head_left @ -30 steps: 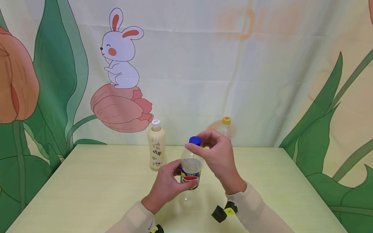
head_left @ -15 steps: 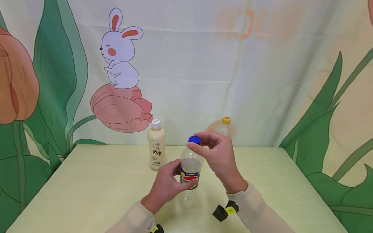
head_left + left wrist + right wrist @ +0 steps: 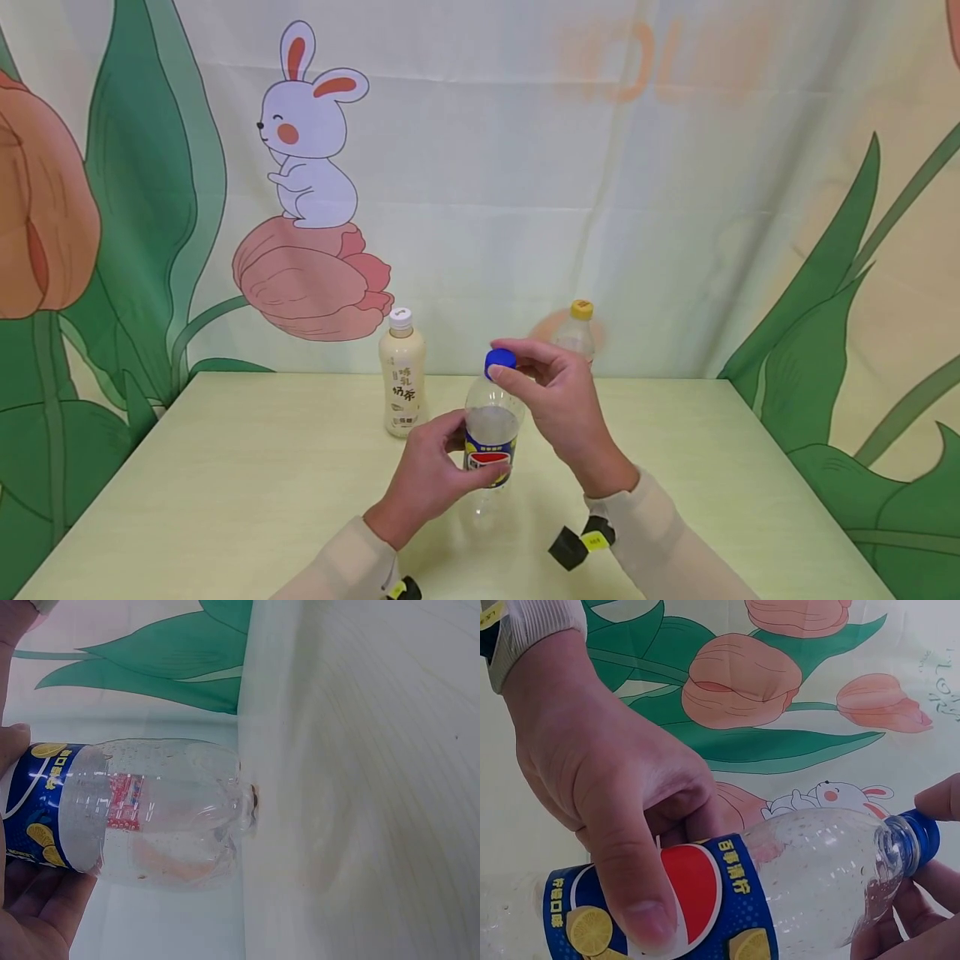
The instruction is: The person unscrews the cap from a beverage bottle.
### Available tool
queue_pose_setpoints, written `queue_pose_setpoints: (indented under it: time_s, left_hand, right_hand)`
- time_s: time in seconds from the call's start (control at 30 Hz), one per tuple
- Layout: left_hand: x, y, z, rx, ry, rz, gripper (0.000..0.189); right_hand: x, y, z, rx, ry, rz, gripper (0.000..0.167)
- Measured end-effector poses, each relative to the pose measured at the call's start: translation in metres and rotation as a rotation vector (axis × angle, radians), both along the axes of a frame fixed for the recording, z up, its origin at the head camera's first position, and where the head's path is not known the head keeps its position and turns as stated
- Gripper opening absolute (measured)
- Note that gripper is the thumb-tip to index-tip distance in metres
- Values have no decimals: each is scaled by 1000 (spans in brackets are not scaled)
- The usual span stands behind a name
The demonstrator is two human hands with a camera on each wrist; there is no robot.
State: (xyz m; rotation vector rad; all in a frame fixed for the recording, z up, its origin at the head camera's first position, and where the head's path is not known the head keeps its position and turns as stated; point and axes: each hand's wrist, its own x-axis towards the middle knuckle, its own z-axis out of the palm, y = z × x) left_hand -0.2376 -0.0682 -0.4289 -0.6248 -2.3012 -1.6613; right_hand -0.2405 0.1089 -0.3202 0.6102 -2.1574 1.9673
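A clear soda bottle (image 3: 492, 425) with a blue Pepsi label and a blue cap (image 3: 500, 359) stands upright at the middle of the table. My left hand (image 3: 435, 467) grips it round the label, with the thumb across the front in the right wrist view. At the top, my right hand (image 3: 558, 404) pinches the cap between thumb and fingers. The cap sits on the bottle neck (image 3: 900, 844). In the left wrist view the bottle's clear base (image 3: 225, 806) meets the tabletop. Most of the left fingers are hidden behind the bottle.
A cream-coloured milk tea bottle (image 3: 402, 383) with a white cap stands behind and to the left. Behind my right hand is a clear bottle with a yellow cap (image 3: 582, 309), its lower part hidden. A printed cloth (image 3: 480, 167) hangs behind the table (image 3: 262, 483).
The right thumb and fingers have shifted slightly round the blue cap, the thumb moving rightward and the fingers leftward. My left hand and the bottle have hardly moved.
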Motion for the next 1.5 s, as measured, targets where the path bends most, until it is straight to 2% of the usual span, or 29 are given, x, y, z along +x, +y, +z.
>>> queue_pose_setpoints:
  time_s: [0.4, 0.53, 0.7, 0.93, 1.3, 1.5]
  left_hand:
    - [-1, 1, 0, -9, 3, 16, 54]
    - [-1, 1, 0, -5, 8, 17, 54]
    - [0, 1, 0, -5, 23, 11, 54]
    - [0, 2, -1, 13, 19, 8, 53]
    - [0, 2, -1, 5, 23, 9, 53]
    - [1, 2, 0, -2, 7, 19, 54]
  right_hand:
    - [2, 0, 1, -12, -11, 55, 32]
    - [2, 0, 1, -3, -12, 23, 37]
    - [2, 0, 2, 20, -18, -66, 37]
    - [3, -2, 2, -20, -9, -127, 32]
    - [2, 0, 1, -8, 7, -126, 30]
    - [2, 2, 2, 16, 20, -80, 29]
